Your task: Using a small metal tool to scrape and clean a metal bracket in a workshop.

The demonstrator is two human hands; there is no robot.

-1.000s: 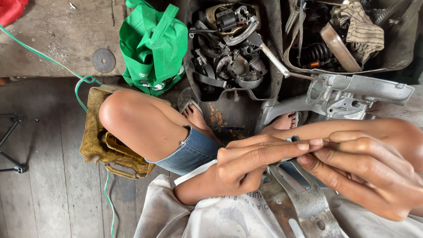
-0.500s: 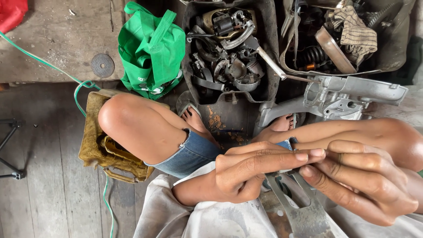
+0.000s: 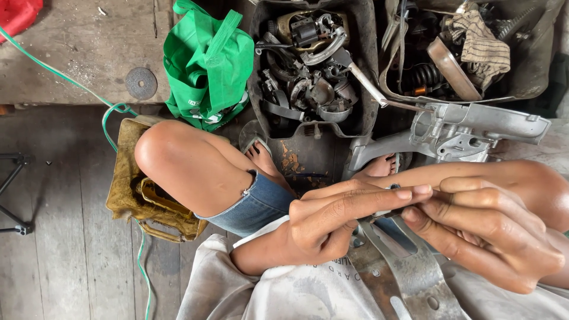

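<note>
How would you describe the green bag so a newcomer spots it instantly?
Start at the black bin of dark metal parts at top centre. Immediately to its left, above the person's bare knee, sits the green bag, crumpled, with a loop handle. It is the only bright green fabric thing, apart from a thin green cord.

A small metal part [image 3: 388, 188] — mostly hidden, only a grey sliver showing — sits pinched between 2 sets of fingertips, above a flat grey metal bracket [image 3: 409, 278] on the lap.
</note>
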